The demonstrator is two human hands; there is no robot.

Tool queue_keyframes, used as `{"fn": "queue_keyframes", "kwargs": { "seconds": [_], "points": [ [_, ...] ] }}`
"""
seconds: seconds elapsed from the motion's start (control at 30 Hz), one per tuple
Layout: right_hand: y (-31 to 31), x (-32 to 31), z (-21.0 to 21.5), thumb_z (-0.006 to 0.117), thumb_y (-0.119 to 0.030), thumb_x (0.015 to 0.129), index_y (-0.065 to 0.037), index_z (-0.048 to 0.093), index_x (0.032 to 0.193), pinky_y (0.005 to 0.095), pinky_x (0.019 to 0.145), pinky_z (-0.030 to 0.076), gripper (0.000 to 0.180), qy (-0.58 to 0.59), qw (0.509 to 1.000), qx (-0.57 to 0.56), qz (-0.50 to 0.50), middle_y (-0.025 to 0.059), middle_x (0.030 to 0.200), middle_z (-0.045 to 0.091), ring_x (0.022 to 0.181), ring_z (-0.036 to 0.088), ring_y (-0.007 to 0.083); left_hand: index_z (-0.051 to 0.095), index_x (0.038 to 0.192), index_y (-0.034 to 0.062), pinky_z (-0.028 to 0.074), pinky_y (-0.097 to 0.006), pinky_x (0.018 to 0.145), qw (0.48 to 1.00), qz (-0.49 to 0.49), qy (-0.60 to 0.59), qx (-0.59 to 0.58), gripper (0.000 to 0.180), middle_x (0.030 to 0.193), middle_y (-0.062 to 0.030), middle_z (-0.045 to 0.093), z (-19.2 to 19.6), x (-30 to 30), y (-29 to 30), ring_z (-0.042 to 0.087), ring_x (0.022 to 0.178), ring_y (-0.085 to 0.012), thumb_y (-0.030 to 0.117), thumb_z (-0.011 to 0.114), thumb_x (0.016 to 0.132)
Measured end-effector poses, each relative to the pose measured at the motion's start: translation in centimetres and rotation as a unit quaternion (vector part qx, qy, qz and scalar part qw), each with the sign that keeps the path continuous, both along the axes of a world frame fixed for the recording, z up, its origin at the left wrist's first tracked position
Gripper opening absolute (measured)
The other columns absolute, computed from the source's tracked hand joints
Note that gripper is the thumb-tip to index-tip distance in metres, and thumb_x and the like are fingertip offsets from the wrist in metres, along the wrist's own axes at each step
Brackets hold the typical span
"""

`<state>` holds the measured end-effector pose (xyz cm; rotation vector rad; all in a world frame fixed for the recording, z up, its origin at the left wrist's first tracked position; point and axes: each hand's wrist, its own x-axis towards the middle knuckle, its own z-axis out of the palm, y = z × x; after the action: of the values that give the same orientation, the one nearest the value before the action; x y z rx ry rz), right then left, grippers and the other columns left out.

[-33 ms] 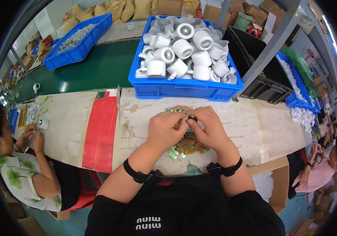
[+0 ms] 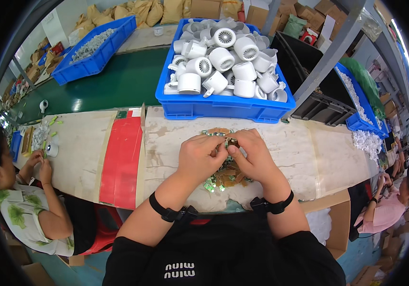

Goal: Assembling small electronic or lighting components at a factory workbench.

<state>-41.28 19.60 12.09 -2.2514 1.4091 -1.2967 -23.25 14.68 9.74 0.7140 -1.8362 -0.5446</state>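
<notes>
**Desk:** What is being worked, and where is it?

**Photographer:** A small brown-and-green circuit-board piece (image 2: 232, 142), partly hidden by fingers, sits between a worker's two hands, at the upper part of a loose heap of flat brown and green board pieces (image 2: 228, 178).

**Desk:** How firm is the hold?

**Photographer:** The right hand (image 2: 255, 153) pinches it, thumb bent in beneath the forefinger with almost no gap. The left hand (image 2: 200, 155) curls in to meet it, fingertips drawn close; whether they clamp the piece, I cannot tell.

**Desk:** Why so close together?

**Photographer:** Likely because the piece is tiny: two hands nearly touching can steady it. The heap lies between the forearms, presumably so pieces are within easy reach, on a pale, stained, flat worktop (image 2: 166, 143).

**Desk:** And beyond?

**Photographer:** A deep blue rectangular plastic bin (image 2: 223, 104) stands at the far edge, directly ahead, perhaps to keep the near surface free for handwork. It is piled with white round plastic housings with slotted ends (image 2: 221, 59). A flat red strip (image 2: 121, 164) crosses the worktop to the left; farther left, a co-worker in a leaf-print shirt (image 2: 25, 221) bends over small parts.
</notes>
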Motion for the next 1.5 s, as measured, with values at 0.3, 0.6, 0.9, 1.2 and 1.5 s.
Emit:
{"fn": "queue_keyframes", "kwargs": {
  "seconds": [0.3,0.6,0.9,1.2,1.5],
  "points": [
    [0.7,-1.3,-0.4,0.062,-0.025,0.104,-0.003,0.073,0.093,0.0397,0.069,0.046,0.026,-0.107,0.978,0.179,0.02,0.0153,0.076,0.066,0.065,0.057,0.0256,0.073,0.082,0.0044,0.05,-0.031,0.056,0.992,-0.048,0.008,0.112,0.003,0.063,-0.0052,0.065,0.2,0.3,0.1,0.062,0.055,-0.0163,0.006,0.076,0.081],
    [0.8,-1.3,-0.2,0.058,-0.022,0.108,0.0,0.071,0.093,0.0308,0.062,0.044,0.03,-0.195,0.939,0.263,0.1,0.0014,0.069,0.059,0.065,0.049,0.0109,0.072,0.083,-0.0009,0.051,-0.025,0.059,0.968,-0.154,0.052,0.19,0.007,0.071,-0.0041,0.073,0.1,1.0,-0.2,0.064,0.062,-0.0091,0.003,0.072,0.088],
    [0.6,-0.4,-1.1,0.057,-0.016,0.104,-0.002,0.066,0.084,0.0406,0.064,0.047,0.026,-0.083,0.991,0.102,0.034,0.0145,0.072,0.063,0.062,0.056,0.0313,0.072,0.087,0.0013,0.054,-0.029,0.061,0.994,-0.082,0.008,0.073,0.004,0.073,-0.0082,0.073,-0.7,0.3,0.2,0.068,0.062,-0.0148,0.004,0.072,0.089],
    [13.1,-4.6,0.9,0.073,-0.011,0.086,-0.004,0.072,0.094,0.0432,0.076,0.047,0.012,0.005,0.96,-0.236,-0.149,0.0109,0.079,0.063,0.073,0.059,0.0302,0.072,0.091,0.0018,0.052,-0.032,0.062,0.989,0.018,-0.095,-0.108,0.006,0.078,-0.0118,0.072,-0.5,8.2,-1.5,0.068,0.066,-0.0224,-0.002,0.072,0.086],
    [43.3,-26.1,-20.4,0.073,-0.031,0.089,-0.01,0.051,0.153,0.0506,0.111,0.046,0.071,0.074,0.593,0.434,-0.674,0.0244,0.146,0.058,0.133,0.055,0.0442,0.063,0.128,0.0014,0.044,-0.05,0.104,0.878,0.229,-0.387,-0.163,0.034,0.132,-0.0214,0.059,-5.2,24.7,-4.2,0.054,0.124,-0.0378,0.004,0.066,0.094]
  ]
}}
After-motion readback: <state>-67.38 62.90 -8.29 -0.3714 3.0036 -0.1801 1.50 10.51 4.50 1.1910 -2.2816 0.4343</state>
